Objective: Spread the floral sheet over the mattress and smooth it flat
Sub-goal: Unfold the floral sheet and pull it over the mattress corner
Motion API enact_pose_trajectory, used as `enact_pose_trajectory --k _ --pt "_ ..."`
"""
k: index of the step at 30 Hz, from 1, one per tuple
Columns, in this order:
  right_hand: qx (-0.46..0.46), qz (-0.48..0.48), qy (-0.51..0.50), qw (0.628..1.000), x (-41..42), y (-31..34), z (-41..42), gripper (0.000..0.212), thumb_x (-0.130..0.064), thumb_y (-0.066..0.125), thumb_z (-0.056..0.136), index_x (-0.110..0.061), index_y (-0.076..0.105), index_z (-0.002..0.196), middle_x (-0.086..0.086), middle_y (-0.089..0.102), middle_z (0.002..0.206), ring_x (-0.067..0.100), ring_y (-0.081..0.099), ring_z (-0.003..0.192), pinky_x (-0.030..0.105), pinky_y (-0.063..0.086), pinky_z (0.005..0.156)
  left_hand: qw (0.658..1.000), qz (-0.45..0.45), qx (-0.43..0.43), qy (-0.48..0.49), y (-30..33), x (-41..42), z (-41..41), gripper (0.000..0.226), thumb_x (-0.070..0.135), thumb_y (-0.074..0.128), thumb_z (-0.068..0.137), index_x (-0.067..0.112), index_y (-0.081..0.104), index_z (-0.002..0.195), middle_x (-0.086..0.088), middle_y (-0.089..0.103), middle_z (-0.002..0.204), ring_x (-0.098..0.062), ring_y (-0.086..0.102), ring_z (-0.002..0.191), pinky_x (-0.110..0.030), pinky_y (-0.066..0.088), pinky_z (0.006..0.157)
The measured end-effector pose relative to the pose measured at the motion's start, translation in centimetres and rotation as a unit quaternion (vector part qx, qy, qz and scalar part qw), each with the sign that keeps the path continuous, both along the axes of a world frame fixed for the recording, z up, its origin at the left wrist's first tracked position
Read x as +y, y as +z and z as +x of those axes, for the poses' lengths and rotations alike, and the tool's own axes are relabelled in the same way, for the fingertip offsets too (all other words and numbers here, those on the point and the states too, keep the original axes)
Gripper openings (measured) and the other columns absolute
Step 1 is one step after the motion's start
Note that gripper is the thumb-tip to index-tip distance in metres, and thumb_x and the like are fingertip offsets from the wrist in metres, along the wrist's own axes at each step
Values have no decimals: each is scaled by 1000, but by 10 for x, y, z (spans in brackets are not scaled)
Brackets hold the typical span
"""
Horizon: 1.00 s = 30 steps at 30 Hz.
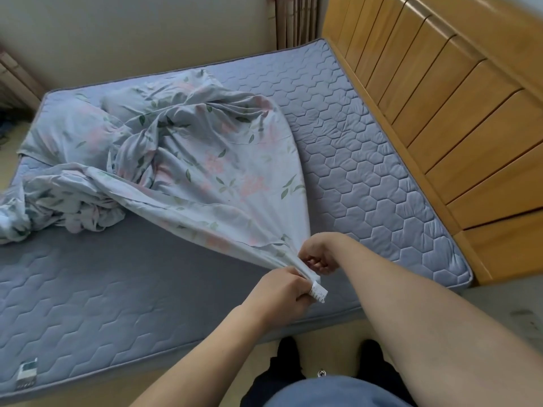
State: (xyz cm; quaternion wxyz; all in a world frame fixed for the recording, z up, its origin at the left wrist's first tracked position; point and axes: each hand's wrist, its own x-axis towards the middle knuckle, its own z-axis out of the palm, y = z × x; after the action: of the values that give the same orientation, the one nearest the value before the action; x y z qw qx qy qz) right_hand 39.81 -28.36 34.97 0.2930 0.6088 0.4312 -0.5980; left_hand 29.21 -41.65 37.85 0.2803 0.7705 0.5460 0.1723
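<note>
The floral sheet [205, 171], pale blue with pink flowers and green leaves, lies crumpled across the far and left part of the blue-grey quilted mattress [367, 177]. One corner of it is drawn taut toward the near edge. My left hand [282, 292] grips that gathered corner, with a white care tag [318, 292] sticking out beside the fingers. My right hand [317, 254] is closed on the same bunched fabric just above the left one. Part of the sheet hangs off the left edge of the mattress.
A wooden slatted headboard [440, 98] runs along the right side of the mattress. A beige wall and a curtain [296, 22] stand behind the far edge. My legs and dark shoes [288, 353] are on the floor against the near edge. A label [28, 374] sits at the mattress's near left corner.
</note>
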Motion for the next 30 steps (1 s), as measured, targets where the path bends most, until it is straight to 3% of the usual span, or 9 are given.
enact_pose_trajectory --k 5,9,14,17,20,22,26,28,30 --pt "4 -12 39 999 4 3 18 40 -23 37 99 -21 38 60 -7 35 37 7 25 45 19 21 51 1000 18 18 10 1 5 15 33 43 52 88 20 76 86 1 70 87 -14 58 92 -19 39 68" --pt "26 -5 41 999 11 1 41 38 -24 41 98 -20 43 60 -7 38 42 6 28 49 19 23 52 999 14 45 13 0 9 43 37 44 50 87 18 72 75 1 67 80 -17 60 85 -25 46 64" --pt "47 -18 69 996 23 2 75 40 -21 36 96 -18 38 56 -4 35 44 10 28 47 22 24 51 995 27 26 96 1 9 98 28 37 55 88 19 74 78 3 71 91 -9 59 108 -20 51 80" --pt "79 2 10 997 31 1 100 38 -15 40 95 -18 36 58 -4 34 46 9 27 48 21 22 50 990 11 40 137 3 9 132 27 37 55 88 20 74 80 8 70 83 -10 61 94 -26 51 71" --pt "130 62 -89 986 42 -5 127 29 -14 43 96 -17 42 68 -2 38 60 9 31 49 21 24 49 980 15 49 190 4 12 164 24 35 62 88 17 72 75 7 68 78 -10 59 85 -22 45 66" --pt "190 91 -204 956 51 -5 143 23 -11 44 95 -16 47 72 -1 46 64 11 40 52 23 31 50 973 -12 66 220 5 16 180 31 37 60 91 14 66 70 6 62 69 -12 54 78 -25 41 63" --pt "355 93 -394 843 73 26 181 29 -6 39 95 -13 53 70 -6 56 47 6 52 41 18 40 49 949 -186 109 228 5 36 204 31 31 54 93 15 58 67 5 48 59 -23 53 68 -28 35 57" --pt "415 97 -423 800 85 43 197 25 -7 39 93 -8 62 83 0 65 65 11 57 58 20 44 56 938 -243 118 218 16 56 203 23 19 49 89 16 54 67 1 58 69 -28 59 76 -28 40 60" --pt "463 103 -442 761 101 57 217 30 -10 38 90 -3 65 101 5 65 83 15 57 71 23 46 62 931 -211 103 280 39 85 196 20 10 45 82 15 65 80 -3 68 86 -26 62 82 -29 48 69"
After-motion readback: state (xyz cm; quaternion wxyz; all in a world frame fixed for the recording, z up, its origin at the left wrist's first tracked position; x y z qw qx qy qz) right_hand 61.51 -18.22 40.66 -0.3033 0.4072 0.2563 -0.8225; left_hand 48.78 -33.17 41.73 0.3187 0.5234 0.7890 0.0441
